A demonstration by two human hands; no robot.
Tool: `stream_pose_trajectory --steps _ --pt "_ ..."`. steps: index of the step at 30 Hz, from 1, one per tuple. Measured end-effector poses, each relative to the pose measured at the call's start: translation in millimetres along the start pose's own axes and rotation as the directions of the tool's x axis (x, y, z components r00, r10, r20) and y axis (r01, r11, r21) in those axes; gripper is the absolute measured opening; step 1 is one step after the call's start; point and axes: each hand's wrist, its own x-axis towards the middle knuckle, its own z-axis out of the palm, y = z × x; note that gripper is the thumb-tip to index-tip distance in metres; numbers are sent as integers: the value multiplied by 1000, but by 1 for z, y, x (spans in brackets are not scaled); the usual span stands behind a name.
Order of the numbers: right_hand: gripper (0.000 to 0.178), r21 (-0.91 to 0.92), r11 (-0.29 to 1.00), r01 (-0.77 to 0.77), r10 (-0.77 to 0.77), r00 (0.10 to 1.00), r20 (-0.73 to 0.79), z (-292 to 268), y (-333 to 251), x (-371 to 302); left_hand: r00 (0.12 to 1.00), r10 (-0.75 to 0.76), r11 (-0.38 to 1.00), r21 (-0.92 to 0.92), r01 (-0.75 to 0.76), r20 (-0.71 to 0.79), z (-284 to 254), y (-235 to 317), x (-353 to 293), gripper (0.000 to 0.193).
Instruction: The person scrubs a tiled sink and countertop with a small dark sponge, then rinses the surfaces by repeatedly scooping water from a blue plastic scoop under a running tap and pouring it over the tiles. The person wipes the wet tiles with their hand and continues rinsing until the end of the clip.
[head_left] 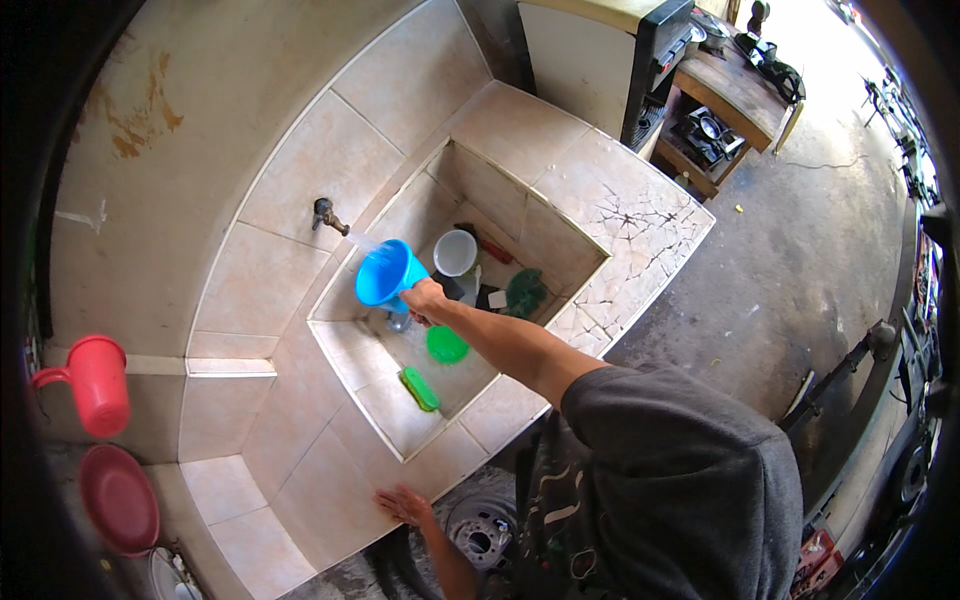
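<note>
My right hand [424, 299] grips a blue plastic jug [385, 273] at its side and holds it tilted over the tiled sink [345, 345]. Water runs from the brass tap [330, 216] on the wall toward the jug's mouth. Fingers spread, my left hand [404, 505] rests on the tiled front edge of the counter and holds nothing. Below the jug in the sink lie a white bowl [455, 253], a round bright green piece [447, 344], a green scrub brush or sponge [419, 389] and a dark green mesh scrubber [525, 292].
A red jug [98, 386] and a dark red oval basin [119, 499] are at the far left. The counter's right corner [640, 215] has cracked tiles. Beyond it stand a stove [590, 60] and a wooden table [735, 85]. A metal wheel rim [480, 535] is beside my left arm.
</note>
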Motion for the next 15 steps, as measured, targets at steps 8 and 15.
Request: stream_pose_trajectory --steps 8,15 --pt "29 -70 997 7 -6 1000 17 1 -4 -1 984 148 984 117 -136 -100 10 -11 0 63" --pt "25 -20 1000 3 -2 999 35 6 -14 -12 977 58 993 -87 -77 -205 13 -8 -7 67"
